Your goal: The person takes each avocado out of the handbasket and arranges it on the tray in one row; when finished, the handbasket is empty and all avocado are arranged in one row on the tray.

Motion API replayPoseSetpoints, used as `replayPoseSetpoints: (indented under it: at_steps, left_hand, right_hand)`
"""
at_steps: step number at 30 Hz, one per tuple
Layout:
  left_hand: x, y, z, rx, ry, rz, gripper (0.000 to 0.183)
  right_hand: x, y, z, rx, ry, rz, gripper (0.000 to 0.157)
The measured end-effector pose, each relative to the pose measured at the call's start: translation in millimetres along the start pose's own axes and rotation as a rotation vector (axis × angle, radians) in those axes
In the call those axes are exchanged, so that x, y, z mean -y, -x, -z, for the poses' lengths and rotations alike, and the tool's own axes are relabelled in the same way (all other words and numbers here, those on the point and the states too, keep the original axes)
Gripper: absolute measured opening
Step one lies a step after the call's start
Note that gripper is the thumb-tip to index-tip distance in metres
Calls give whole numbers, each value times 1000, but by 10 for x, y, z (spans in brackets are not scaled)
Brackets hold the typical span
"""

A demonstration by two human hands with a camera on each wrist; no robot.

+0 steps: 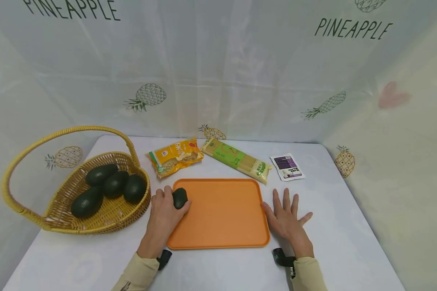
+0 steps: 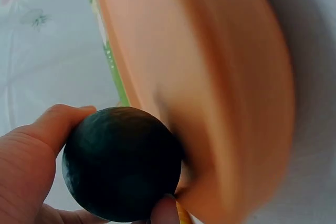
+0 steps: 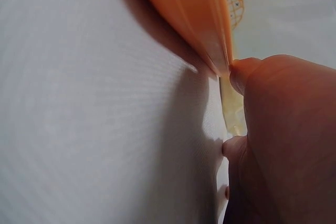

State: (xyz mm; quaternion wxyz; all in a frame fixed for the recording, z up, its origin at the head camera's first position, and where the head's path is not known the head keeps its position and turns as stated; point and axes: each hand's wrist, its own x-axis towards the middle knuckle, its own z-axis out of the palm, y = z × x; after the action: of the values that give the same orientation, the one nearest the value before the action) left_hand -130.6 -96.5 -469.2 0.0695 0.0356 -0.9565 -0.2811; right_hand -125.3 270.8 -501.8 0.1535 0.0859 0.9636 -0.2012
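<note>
The left hand (image 1: 165, 208) has its thumb and fingers wrapped around one dark green avocado (image 1: 180, 198), so that grip is full. The avocado is over the far left corner of the orange tray (image 1: 220, 218). I cannot tell if it touches the tray. The right hand (image 1: 287, 222) holds nothing. Its fingers are spread wide, and its thumb touches the right edge of the tray.

To the left sits a yellow woven basket (image 1: 116, 214) with a tall, round handle (image 1: 76, 129). Four more avocados (image 1: 115, 184) lie inside it, close together. Past the far side of the tray is a shiny orange packet (image 1: 176, 157) on the left. Next to it is a long noodle pack (image 1: 236, 159) with a green label. A small white and purple packet (image 1: 287, 167) lies at the far right. Everything is on a white surface (image 1: 342, 234). Behind it hangs a pale cloth (image 1: 222, 60) with pineapple pictures.
</note>
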Motion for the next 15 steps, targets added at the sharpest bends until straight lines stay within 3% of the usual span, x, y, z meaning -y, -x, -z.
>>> replayPoseSetpoints:
  at_steps: [7,15]
  left_hand:
    - [-7,-1,-24,-31,-24,-18,63]
    - [-15,14,-10,-5,-40,-11,72]
  right_hand:
    - [4,2,-2,-2,2,-2,95]
    - [10,5,3,3,1,-9,95]
